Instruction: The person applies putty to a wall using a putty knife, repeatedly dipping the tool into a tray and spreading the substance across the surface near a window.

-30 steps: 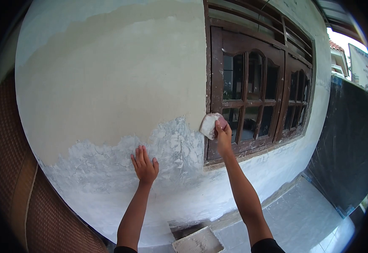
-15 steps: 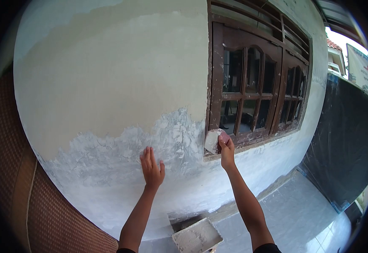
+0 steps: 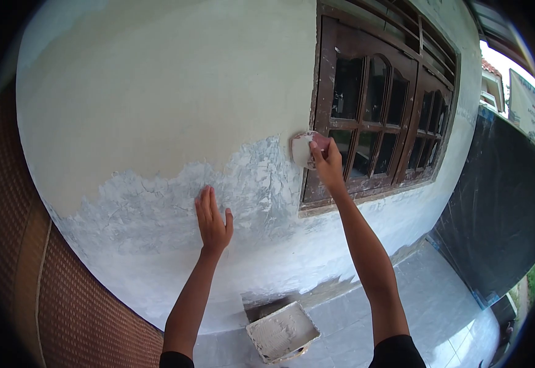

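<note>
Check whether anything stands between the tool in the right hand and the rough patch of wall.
Nothing visible stands between the tool in the right hand and the rough patch; the left hand is farther left, not between them.

Far face of spreader (image 3: 302, 152) hidden

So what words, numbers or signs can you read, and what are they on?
Banner, far right: red letters, maybe "ja"; the rest is too small and blurred to read.
Wall right of the window: faint marks, unreadable.
No writing shows on the flat tool or tray.
</note>
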`<action>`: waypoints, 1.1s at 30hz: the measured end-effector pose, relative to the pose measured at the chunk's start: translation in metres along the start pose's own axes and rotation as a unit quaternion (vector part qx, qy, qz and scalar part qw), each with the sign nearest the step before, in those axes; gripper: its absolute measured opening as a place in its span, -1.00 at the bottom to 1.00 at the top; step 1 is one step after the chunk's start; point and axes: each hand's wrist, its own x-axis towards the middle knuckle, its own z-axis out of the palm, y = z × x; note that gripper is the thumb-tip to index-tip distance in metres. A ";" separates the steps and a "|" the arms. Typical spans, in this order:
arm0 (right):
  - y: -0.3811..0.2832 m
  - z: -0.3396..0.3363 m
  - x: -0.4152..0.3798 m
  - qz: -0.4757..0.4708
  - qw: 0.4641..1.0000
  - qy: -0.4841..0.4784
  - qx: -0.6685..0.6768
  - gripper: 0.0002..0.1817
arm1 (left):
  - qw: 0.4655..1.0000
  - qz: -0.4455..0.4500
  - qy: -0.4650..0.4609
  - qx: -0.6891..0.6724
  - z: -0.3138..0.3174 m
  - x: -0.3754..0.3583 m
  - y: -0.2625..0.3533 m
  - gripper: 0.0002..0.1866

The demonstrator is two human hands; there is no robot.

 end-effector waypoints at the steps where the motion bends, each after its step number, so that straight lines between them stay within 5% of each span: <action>1: 0.005 0.002 0.008 -0.001 1.000 -0.001 -0.011 -0.65 | 1.000 0.002 0.003 0.002 -0.002 0.005 0.000 -0.32; 6: 0.037 -0.018 0.038 -0.063 0.997 0.043 0.000 -0.65 | 1.000 0.006 0.010 0.010 -0.008 0.016 -0.006 -0.32; 8: 0.034 -0.030 0.040 0.018 0.991 0.092 0.099 -0.66 | 1.000 0.003 0.007 0.021 -0.010 0.013 -0.010 -0.32; 12: 0.028 -0.017 0.041 -0.014 0.992 0.037 0.118 -0.68 | 1.000 0.006 -0.007 0.011 -0.002 0.012 -0.005 -0.31; 16: 0.028 -0.013 0.044 -0.017 0.999 0.035 0.002 -0.68 | 1.000 0.007 -0.016 0.007 0.005 0.014 0.004 -0.31; 22: 0.029 -0.029 0.051 0.018 0.988 0.074 0.138 -0.69 | 1.000 0.009 -0.020 0.013 0.007 0.013 0.008 -0.31; 24: 0.027 -0.015 0.048 -0.019 0.990 0.015 0.138 -0.68 | 0.999 0.012 -0.031 0.006 0.014 0.011 0.019 -0.31; 25: 0.029 -0.012 0.049 -0.038 0.998 0.021 0.037 -0.68 | 0.999 0.013 -0.033 0.008 0.016 0.010 0.025 -0.31; 33: 0.073 -0.039 -0.021 0.089 0.979 0.026 0.181 -0.67 | 0.997 -0.007 -0.064 -0.033 0.024 -0.042 0.040 -0.39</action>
